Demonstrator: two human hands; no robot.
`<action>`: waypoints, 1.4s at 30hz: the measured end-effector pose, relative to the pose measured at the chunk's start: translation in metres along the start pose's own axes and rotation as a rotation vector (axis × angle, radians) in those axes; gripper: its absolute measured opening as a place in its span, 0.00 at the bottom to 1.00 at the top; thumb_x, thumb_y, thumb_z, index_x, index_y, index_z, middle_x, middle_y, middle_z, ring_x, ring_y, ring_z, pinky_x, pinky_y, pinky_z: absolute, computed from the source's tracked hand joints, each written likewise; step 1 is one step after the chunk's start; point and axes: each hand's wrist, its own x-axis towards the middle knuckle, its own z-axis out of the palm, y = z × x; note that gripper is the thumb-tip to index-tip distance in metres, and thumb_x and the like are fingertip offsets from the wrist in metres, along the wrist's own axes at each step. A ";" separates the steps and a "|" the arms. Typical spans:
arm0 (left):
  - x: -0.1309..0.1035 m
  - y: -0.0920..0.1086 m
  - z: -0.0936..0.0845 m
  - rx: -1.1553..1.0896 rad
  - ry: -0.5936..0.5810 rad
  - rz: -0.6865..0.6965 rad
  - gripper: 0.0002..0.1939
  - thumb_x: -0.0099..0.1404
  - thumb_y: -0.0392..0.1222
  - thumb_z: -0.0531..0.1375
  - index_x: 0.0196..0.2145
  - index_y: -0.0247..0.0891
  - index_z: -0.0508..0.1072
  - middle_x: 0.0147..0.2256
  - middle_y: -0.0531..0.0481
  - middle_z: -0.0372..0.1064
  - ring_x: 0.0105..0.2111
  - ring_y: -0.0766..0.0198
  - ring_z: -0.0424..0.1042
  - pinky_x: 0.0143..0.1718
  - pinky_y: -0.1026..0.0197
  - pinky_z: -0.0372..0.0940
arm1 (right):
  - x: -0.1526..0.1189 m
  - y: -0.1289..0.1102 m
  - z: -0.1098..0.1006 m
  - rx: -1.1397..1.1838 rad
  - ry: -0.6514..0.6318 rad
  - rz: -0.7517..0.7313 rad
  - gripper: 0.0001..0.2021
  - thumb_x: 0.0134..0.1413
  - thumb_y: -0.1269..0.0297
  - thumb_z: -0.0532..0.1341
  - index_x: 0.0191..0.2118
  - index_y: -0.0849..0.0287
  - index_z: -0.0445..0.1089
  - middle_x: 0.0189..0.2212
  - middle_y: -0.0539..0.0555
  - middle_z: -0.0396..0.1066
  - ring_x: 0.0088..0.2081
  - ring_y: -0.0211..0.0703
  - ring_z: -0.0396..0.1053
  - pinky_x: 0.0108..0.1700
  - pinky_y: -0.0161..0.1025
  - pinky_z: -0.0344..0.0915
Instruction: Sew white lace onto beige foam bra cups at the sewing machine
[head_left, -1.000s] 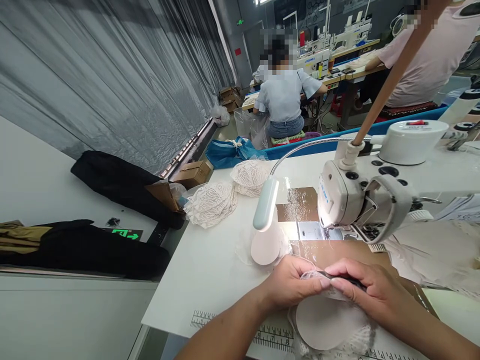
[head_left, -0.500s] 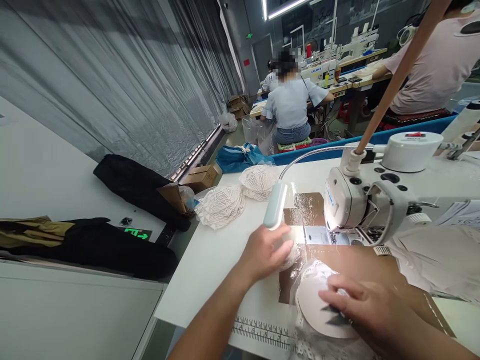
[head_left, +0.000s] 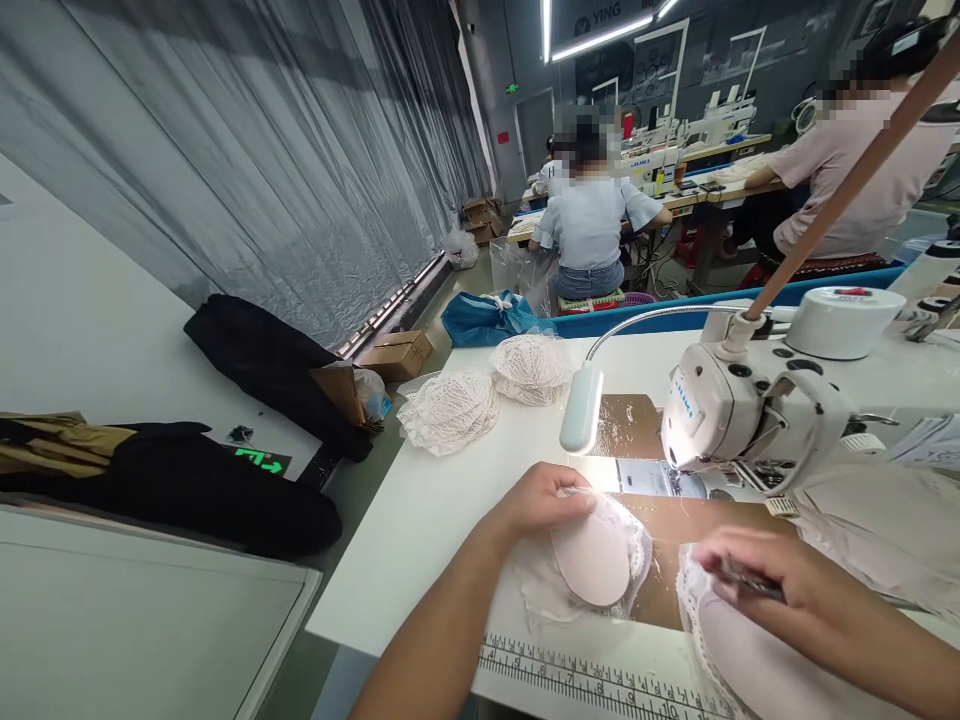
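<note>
My left hand [head_left: 541,503] pinches the top edge of a pale pink bra cup [head_left: 594,558] with white lace trim. The cup lies on the brown patch of the sewing table, in front of the needle plate. Sheer fabric spreads beneath and left of it. My right hand [head_left: 795,572], partly blurred, is closed around small metal thread snips [head_left: 752,579]. Its fingers are at the lace edge of a second bra cup [head_left: 750,650] near the table's front. Whether they also grip that lace, I cannot tell.
A white sewing machine [head_left: 709,400] stands at right, its lamp [head_left: 581,408] hanging over the table. Two stacks of lace pieces [head_left: 450,412] lie at the far left edge. A printed ruler [head_left: 570,677] runs along the front. Co-workers [head_left: 589,225] sit beyond.
The left cup has come out from under my left hand and now lies flat in view. My right hand and the second cup have moved right, apart from it.
</note>
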 end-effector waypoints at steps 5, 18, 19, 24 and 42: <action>-0.001 0.004 0.004 -0.063 -0.061 0.077 0.14 0.63 0.48 0.59 0.34 0.33 0.77 0.35 0.48 0.75 0.37 0.59 0.72 0.37 0.64 0.64 | 0.039 -0.022 0.024 0.178 -0.009 0.089 0.19 0.54 0.52 0.61 0.49 0.53 0.71 0.43 0.54 0.74 0.45 0.49 0.71 0.43 0.41 0.68; 0.005 0.010 0.027 -0.029 -0.119 0.101 0.17 0.57 0.52 0.66 0.37 0.36 0.77 0.36 0.49 0.75 0.35 0.61 0.71 0.35 0.65 0.62 | 0.043 -0.028 0.034 0.285 -0.056 0.047 0.18 0.63 0.49 0.51 0.28 0.56 0.66 0.25 0.48 0.63 0.30 0.41 0.62 0.33 0.37 0.62; 0.006 0.008 0.027 -0.084 -0.149 0.082 0.17 0.57 0.52 0.66 0.37 0.35 0.78 0.35 0.48 0.75 0.34 0.62 0.71 0.34 0.65 0.62 | 0.042 -0.028 0.032 0.293 -0.078 0.039 0.18 0.63 0.49 0.51 0.30 0.55 0.67 0.26 0.49 0.65 0.31 0.42 0.64 0.34 0.38 0.64; 0.009 0.006 0.027 -0.283 -0.246 0.029 0.17 0.57 0.50 0.67 0.39 0.34 0.80 0.35 0.47 0.76 0.36 0.61 0.72 0.37 0.64 0.63 | 0.039 -0.017 0.022 0.294 -0.029 0.021 0.21 0.62 0.46 0.52 0.49 0.55 0.70 0.46 0.57 0.73 0.48 0.51 0.70 0.49 0.44 0.67; 0.006 0.019 0.022 -0.356 -0.337 -0.123 0.13 0.55 0.49 0.68 0.30 0.34 0.80 0.23 0.57 0.63 0.26 0.70 0.60 0.28 0.67 0.54 | 0.041 -0.025 0.025 0.315 -0.139 0.017 0.15 0.61 0.50 0.54 0.39 0.54 0.72 0.33 0.51 0.73 0.35 0.44 0.69 0.38 0.41 0.66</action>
